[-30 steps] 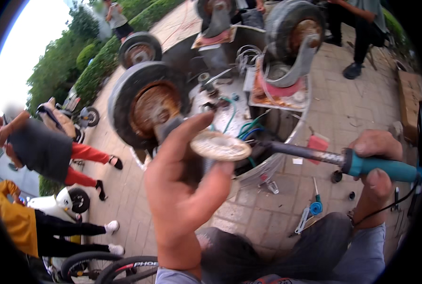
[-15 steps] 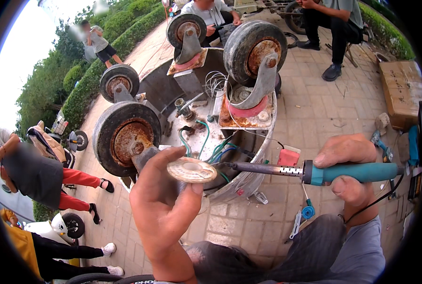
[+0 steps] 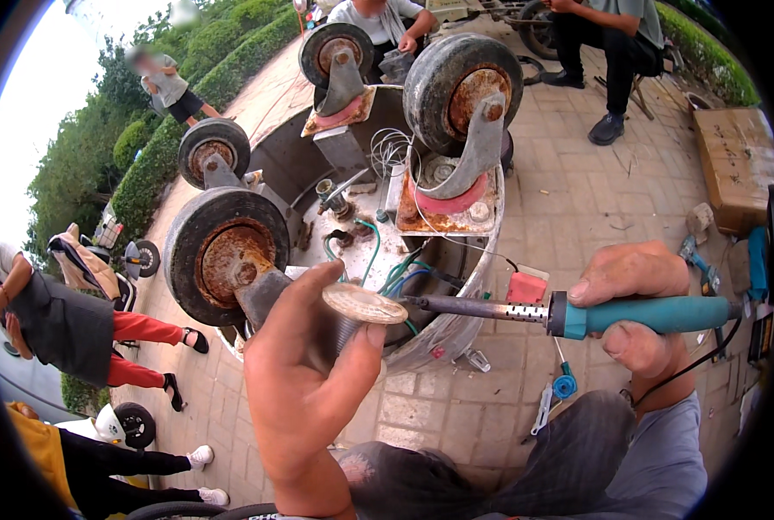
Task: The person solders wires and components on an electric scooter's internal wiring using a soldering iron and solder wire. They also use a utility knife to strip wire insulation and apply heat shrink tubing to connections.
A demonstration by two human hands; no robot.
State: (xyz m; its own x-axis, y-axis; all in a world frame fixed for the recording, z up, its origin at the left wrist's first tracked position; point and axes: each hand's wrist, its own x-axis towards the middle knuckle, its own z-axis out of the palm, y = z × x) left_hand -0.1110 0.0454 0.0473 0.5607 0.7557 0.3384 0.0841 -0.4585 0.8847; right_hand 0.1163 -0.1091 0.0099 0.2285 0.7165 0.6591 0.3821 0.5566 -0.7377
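Note:
My left hand [image 3: 309, 381] grips a spool [image 3: 365, 303] with a pale disc flange and grey winding, held between thumb and fingers. My right hand [image 3: 630, 303] holds a soldering iron [image 3: 682, 315] with a teal handle; its dark tip is close beside the spool's rim, and whether they touch I cannot tell. Behind them lies an upturned round metal base [image 3: 460, 325] carrying large rusty caster wheels [image 3: 226, 264], a metal fitting [image 3: 335, 201], green and blue wires [image 3: 372, 251] and a loose coil of thin wire [image 3: 391, 156].
A cardboard box [image 3: 734, 169], small tools [image 3: 564, 386] and a pink pad [image 3: 525, 286] lie on the paving [image 3: 560, 156]. People sit behind the base [image 3: 621, 61] and stand at left [image 3: 57, 321], near scooters [image 3: 131, 425] and a hedge [image 3: 148, 178].
Over the last second my view has shifted, and both hands with the spool and iron have steadied lower in the picture. In the last half second the spool has moved slightly right.

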